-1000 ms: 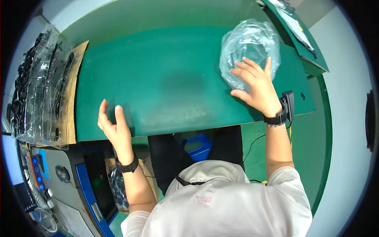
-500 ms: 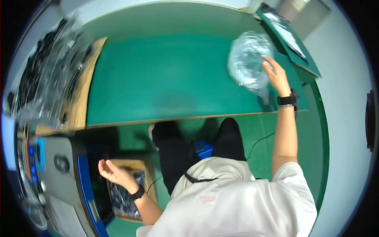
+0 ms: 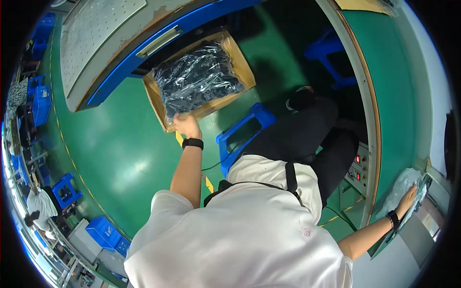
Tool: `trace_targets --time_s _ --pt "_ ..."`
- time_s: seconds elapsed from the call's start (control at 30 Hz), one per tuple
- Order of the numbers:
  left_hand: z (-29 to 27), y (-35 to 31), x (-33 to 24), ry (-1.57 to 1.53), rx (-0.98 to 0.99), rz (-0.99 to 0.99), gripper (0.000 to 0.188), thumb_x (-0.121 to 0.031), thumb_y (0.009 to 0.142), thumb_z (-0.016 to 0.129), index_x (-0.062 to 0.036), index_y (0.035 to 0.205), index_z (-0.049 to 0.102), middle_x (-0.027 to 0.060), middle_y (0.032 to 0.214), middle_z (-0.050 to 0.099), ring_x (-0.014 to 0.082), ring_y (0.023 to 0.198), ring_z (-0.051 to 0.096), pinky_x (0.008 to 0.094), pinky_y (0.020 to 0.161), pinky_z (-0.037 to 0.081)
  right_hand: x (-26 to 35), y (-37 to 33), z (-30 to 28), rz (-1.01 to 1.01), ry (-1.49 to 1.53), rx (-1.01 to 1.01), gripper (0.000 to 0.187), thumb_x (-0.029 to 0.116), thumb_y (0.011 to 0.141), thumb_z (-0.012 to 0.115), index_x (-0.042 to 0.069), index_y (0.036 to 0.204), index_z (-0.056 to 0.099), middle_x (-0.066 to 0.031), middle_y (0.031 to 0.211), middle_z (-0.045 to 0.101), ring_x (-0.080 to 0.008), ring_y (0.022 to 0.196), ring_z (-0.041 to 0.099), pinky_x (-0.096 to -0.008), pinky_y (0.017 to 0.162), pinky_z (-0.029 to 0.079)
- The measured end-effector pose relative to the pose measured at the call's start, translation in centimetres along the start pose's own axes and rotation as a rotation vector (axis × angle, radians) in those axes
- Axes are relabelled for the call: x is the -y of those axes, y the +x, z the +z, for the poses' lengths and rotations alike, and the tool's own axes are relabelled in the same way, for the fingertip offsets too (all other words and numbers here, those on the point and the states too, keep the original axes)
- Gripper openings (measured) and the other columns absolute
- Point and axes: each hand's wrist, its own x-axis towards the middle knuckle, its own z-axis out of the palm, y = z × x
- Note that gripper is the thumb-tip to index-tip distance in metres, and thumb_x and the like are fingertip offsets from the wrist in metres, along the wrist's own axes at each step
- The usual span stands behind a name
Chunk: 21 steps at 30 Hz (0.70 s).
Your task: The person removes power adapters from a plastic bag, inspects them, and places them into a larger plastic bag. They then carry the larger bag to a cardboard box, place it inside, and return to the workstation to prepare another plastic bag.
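Note:
A shallow cardboard box (image 3: 218, 106) sits on the floor, filled with black items in clear plastic wrapping (image 3: 197, 77). At its near corner, my left hand (image 3: 188, 126) is closed with the fingertips on the rim, where the plastic also comes up; the exact hold is partly hidden. Far to the right, my right hand (image 3: 408, 199) lies with fingers stretched out against a crumpled clear plastic bag (image 3: 401, 185) on the green worktable (image 3: 394, 86). The fingers look straight, not wrapped round the bag.
Beyond the box stands a grey cabinet with a blue edge (image 3: 180, 24). A blue stool (image 3: 230, 144) is beside my legs, and another blue stool (image 3: 331, 53) stands under the table. Blue crates (image 3: 103, 233) and a person in white (image 3: 41, 204) are at the far left.
My view has swung left and down toward the floor. My left hand has gone from hovering above the box to its rim. The right hand stays by the plastic bag.

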Motion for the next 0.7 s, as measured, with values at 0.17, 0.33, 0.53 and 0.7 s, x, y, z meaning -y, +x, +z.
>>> trace_targets --time_s 0.17,0.33,0.53,0.7 --pt "4.9 2.0 -4.3 0.284 0.037 0.869 0.055 -0.018 0.063 0.070 -0.0029 0.111 0.050 0.0227 0.113 0.049 0.0365 0.106 0.045 0.0424 0.091 0.035 2.8 0.3 0.4 -0.014 -0.035 -0.072 0.050 0.038 0.094 0.034 -0.001 0.122 0.047 -0.0166 0.124 0.049 -0.0252 0.117 0.045 -0.0312 0.098 0.033" --pt "14.1 -1.9 -10.5 0.441 0.391 1.164 0.054 -0.021 0.064 0.067 -0.0092 0.114 0.052 0.0138 0.125 0.041 0.0343 0.117 0.035 0.0522 0.093 0.031 11.3 -0.5 -1.3 -0.026 -0.203 -0.210 0.048 0.038 0.094 0.033 0.001 0.120 0.050 -0.0139 0.121 0.052 -0.0247 0.114 0.048 -0.0310 0.094 0.036" --pt "19.6 -5.3 -10.0 1.442 0.895 1.062 0.051 -0.028 0.085 0.043 -0.0147 0.133 0.037 0.0078 0.146 0.016 0.0326 0.135 0.000 0.0659 0.097 0.001 12.0 -1.9 -3.1 -0.087 -0.108 -0.170 0.043 0.031 0.096 0.031 0.000 0.121 0.049 -0.0126 0.121 0.052 -0.0211 0.114 0.047 -0.0303 0.096 0.035" --pt "21.1 -3.1 -6.7 1.388 0.756 1.335 0.033 -0.028 0.083 0.045 -0.0115 0.106 0.062 0.0094 0.122 0.052 0.0290 0.126 0.031 0.0646 0.099 0.005 5.9 -3.1 -3.3 0.096 0.061 -0.157 0.046 0.031 0.096 0.031 -0.003 0.124 0.044 -0.0136 0.126 0.047 -0.0211 0.118 0.043 -0.0301 0.099 0.032"
